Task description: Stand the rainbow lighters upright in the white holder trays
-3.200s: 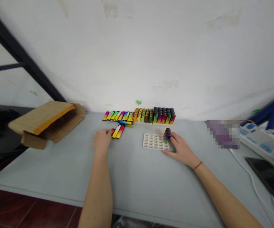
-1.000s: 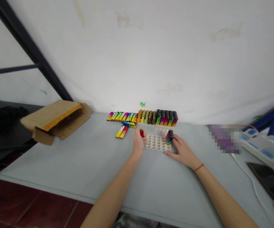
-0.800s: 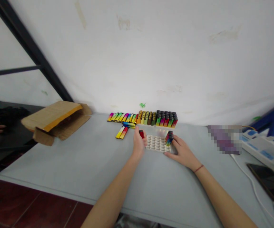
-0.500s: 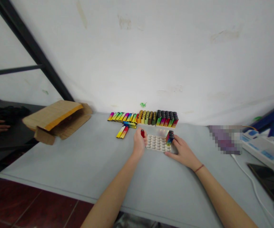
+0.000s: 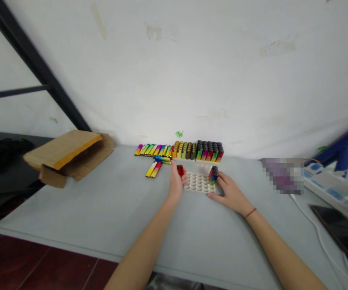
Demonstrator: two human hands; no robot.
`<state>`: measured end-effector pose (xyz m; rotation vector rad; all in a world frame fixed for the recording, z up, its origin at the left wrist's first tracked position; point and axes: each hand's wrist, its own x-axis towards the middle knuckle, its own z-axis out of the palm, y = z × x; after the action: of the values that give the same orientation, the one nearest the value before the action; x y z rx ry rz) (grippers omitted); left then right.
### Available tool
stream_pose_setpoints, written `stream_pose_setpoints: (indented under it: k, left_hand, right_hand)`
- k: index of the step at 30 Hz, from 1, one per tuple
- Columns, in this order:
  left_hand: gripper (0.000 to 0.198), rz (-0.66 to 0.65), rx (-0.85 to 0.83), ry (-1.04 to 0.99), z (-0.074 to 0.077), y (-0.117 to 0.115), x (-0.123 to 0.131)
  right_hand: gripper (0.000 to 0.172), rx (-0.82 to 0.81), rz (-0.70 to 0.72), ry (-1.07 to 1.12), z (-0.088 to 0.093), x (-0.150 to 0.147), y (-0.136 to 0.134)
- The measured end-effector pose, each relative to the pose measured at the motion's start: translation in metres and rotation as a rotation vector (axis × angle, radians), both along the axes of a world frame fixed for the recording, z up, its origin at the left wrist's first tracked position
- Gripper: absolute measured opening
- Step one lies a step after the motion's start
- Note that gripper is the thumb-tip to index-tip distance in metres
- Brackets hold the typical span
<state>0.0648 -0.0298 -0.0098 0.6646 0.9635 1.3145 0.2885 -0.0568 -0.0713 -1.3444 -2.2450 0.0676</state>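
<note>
Both arms (image 5: 145,241) slant inward, left hand (image 5: 176,181) curled round a red lighter (image 5: 180,170), right hand (image 5: 230,193) spread beside the white tray (image 5: 196,183).

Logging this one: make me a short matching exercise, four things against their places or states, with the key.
1. Left hand
2. Right hand
3. White tray
4. Cardboard box

A. Between the two hands
B. Open, at the left end of the table
C. Gripping a red lighter
D. Beside the tray's standing lighters

Pairs: 1-C, 2-D, 3-A, 4-B
</note>
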Motion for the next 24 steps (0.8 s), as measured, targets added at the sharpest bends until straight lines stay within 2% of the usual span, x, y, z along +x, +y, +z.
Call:
stream_pose_setpoints:
  k: [5, 11, 16, 20, 24]
  left_hand:
    - [0.03, -0.101, 0.307, 0.242, -0.011, -0.011, 0.012]
    - [0.023, -0.179, 0.548, 0.539, -0.012, -0.023, 0.021]
    - [0.023, -0.25, 0.636, 0.693, -0.01, -0.021, 0.02]
    - [0.021, -0.247, 0.713, 0.835, -0.01, -0.022, 0.021]
    - [0.022, -0.248, 0.705, 0.95, -0.01, -0.023, 0.024]
  right_hand:
    - [0.072, -0.016, 0.003, 0.009, 0.002, -0.001, -0.001]
    - [0.074, -0.026, -0.005, 0.015, 0.003, -0.003, -0.002]
    - [0.076, -0.026, -0.014, 0.007, 0.001, -0.003, -0.002]
    - [0.077, -0.026, -0.017, 0.0, 0.001, -0.002, -0.001]
    - [0.073, -0.022, -0.005, 0.007, 0.001, -0.002, -0.001]
